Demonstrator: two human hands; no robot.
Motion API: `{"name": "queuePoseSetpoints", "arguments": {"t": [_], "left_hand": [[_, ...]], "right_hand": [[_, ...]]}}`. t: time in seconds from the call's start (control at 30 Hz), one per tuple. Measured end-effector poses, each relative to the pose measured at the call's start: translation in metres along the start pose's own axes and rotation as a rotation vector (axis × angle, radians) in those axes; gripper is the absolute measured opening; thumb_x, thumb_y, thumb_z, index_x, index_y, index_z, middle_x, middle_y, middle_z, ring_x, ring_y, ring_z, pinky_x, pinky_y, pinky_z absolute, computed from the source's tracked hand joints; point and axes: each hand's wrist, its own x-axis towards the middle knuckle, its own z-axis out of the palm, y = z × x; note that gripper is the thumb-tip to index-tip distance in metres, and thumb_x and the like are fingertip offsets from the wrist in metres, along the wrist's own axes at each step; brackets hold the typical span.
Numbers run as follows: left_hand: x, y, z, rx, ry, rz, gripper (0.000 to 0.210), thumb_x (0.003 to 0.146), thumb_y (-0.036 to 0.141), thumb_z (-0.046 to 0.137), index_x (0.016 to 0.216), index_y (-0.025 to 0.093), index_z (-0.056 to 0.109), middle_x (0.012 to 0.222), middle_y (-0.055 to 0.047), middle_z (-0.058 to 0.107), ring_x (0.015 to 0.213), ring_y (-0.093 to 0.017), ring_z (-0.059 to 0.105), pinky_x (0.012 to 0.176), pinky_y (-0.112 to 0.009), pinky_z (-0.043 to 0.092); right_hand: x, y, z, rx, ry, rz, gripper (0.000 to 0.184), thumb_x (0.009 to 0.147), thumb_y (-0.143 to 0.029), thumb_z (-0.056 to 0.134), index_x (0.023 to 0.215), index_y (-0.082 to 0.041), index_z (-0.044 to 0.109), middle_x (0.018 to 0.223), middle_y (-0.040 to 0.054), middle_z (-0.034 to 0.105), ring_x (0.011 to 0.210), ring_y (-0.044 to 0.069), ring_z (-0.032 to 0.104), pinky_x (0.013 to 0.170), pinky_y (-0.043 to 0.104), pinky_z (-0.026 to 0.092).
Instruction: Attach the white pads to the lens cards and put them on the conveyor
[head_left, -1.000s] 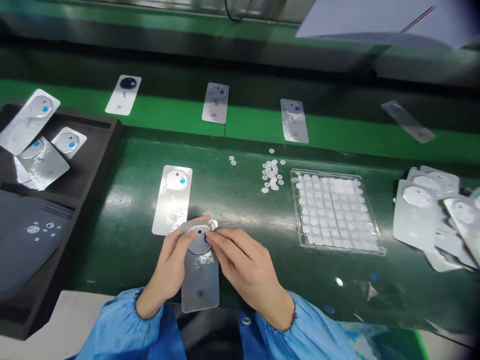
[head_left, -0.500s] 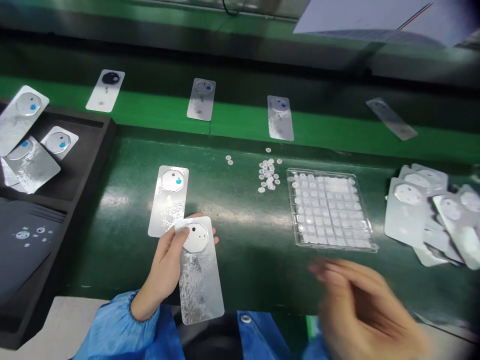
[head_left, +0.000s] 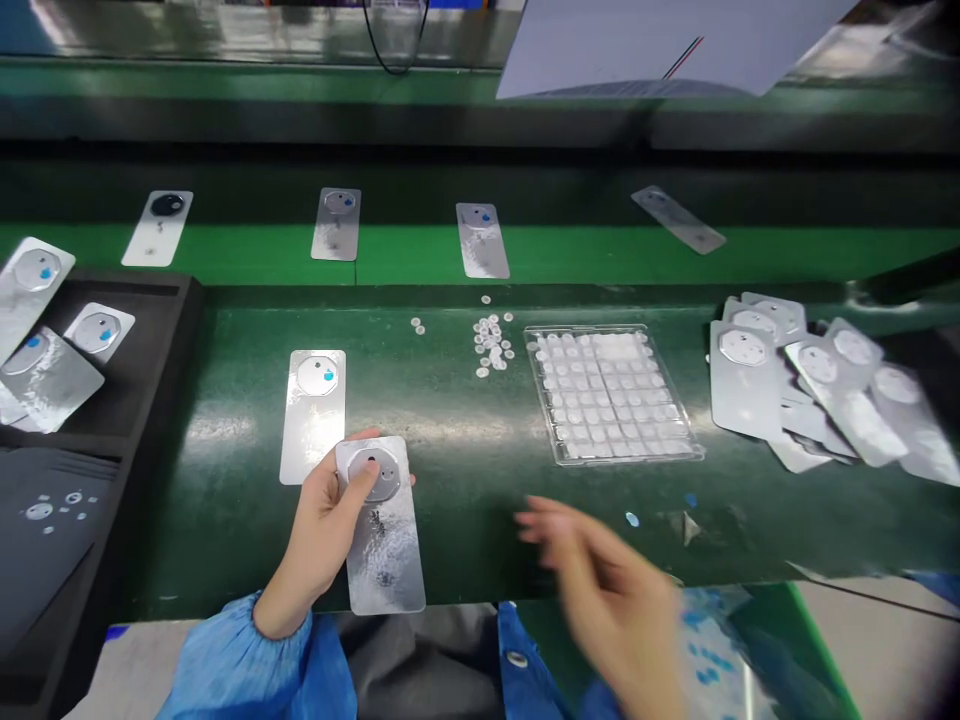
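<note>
My left hand [head_left: 319, 540] grips a silver rectangular plate [head_left: 382, 545] with an octagonal window near its top, thumb pressed on that window. A second silver plate [head_left: 313, 412] with a blue dot lies flat on the green mat just left of it. My right hand [head_left: 607, 590] hovers blurred over the front of the mat, fingers spread, nothing in it. A clear tray of small round discs [head_left: 609, 395] sits beyond my right hand, with loose discs [head_left: 491, 345] scattered to its left.
A pile of silver plates [head_left: 810, 395] lies at the right. A black tray [head_left: 112, 400] at the left holds more plates. Several plates [head_left: 481, 240] lie spaced along the bright green belt [head_left: 585, 250] behind. A white sheet hangs above.
My right hand left the plate, swung right, and now drifts back toward the middle, empty. My left hand keeps holding the plate. The view shifted right.
</note>
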Motion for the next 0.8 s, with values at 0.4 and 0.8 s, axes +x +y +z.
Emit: {"name": "queuePoseSetpoints", "arguments": {"t": [0.4,0.8], "left_hand": [[-0.004,-0.003,-0.001,-0.049,-0.020,0.014,0.048,0.094,0.037,0.075,0.135,0.020,0.058,0.107,-0.009,0.080,0.101,-0.026,0.078,0.087,-0.034,0.063],[-0.003,0.003,0.003,0.044,-0.042,0.024,0.051,0.088,0.029,0.081,0.132,0.019,0.058,0.106,-0.010,0.080,0.104,-0.028,0.078,0.090,-0.037,0.063]], "right_hand": [[0.005,-0.035,0.078,0.338,-0.504,0.224,0.034,0.101,-0.043,0.062,0.092,-0.016,0.081,0.061,-0.0016,0.059,0.054,0.013,0.049,0.052,0.023,0.043],[0.009,-0.035,0.078,0.337,-0.543,0.266,0.036,0.101,-0.045,0.060,0.089,-0.016,0.079,0.061,-0.0019,0.054,0.054,0.012,0.044,0.051,0.024,0.039]]}}
